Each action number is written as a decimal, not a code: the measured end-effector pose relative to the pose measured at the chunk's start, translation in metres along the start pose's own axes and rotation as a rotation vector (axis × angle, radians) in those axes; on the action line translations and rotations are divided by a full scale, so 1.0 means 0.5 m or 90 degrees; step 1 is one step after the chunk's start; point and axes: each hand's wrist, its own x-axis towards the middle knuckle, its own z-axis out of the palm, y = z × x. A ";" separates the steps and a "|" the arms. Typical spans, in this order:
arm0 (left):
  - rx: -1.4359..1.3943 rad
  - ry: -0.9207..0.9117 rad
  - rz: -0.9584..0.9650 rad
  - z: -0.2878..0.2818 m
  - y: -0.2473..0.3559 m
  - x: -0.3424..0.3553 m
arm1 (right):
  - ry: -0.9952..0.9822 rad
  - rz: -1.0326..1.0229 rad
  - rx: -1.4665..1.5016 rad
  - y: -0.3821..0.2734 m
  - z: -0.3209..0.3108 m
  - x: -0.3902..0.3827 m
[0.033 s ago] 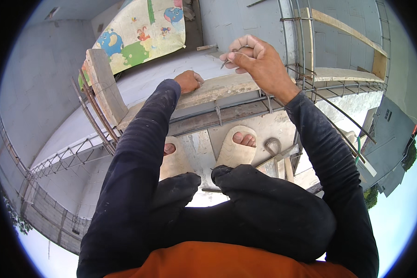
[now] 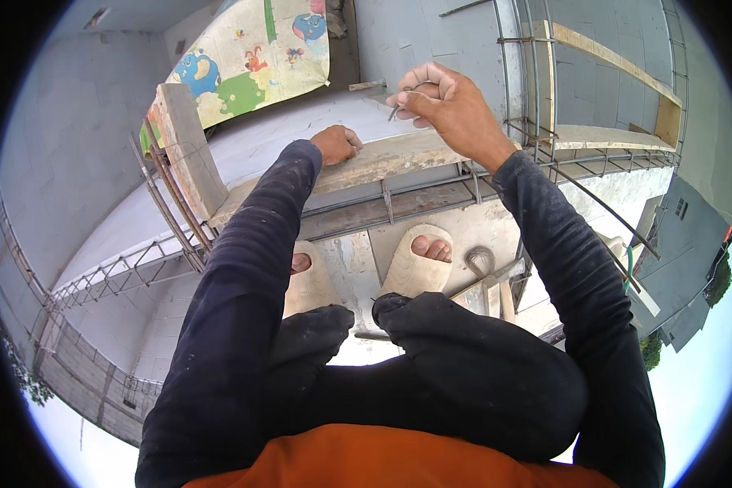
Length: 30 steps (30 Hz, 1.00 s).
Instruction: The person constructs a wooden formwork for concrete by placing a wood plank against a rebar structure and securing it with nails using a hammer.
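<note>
I squat in beige slippers over a ledge, both arms reaching forward. My left hand is closed at the top edge of a weathered wooden board; its fingertips are small and partly hidden. My right hand is raised just above that board, thumb and fingers pinched on a thin, dark piece of metal, perhaps wire or a nail. Under the board runs a rebar cage. An upright plank stands left of my left hand.
A cartoon-printed sheet lies beyond the board. Rebar rods rise at the left, and a wooden frame with rebar stands at the right. A loop of wire and a metal tool lie beside my right foot. Drops open at both sides.
The view has shifted very slightly. Both hands keep nearly the same pose, with the metal piece still in my right fingers.
</note>
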 end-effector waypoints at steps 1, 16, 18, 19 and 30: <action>-0.013 0.001 0.008 -0.002 0.009 0.006 | -0.007 0.013 -0.051 0.022 0.006 0.033; 0.000 0.099 -0.084 0.008 -0.012 0.001 | -0.024 0.100 -0.254 0.265 0.223 0.176; 0.006 0.108 -0.085 0.008 -0.006 0.002 | -0.027 0.102 -0.243 0.268 0.217 0.190; 0.005 0.097 -0.097 0.007 0.004 -0.002 | -0.028 0.106 -0.238 0.266 0.216 0.191; 0.103 0.150 -0.191 0.018 0.049 0.004 | -0.069 0.119 -0.317 0.237 0.216 0.189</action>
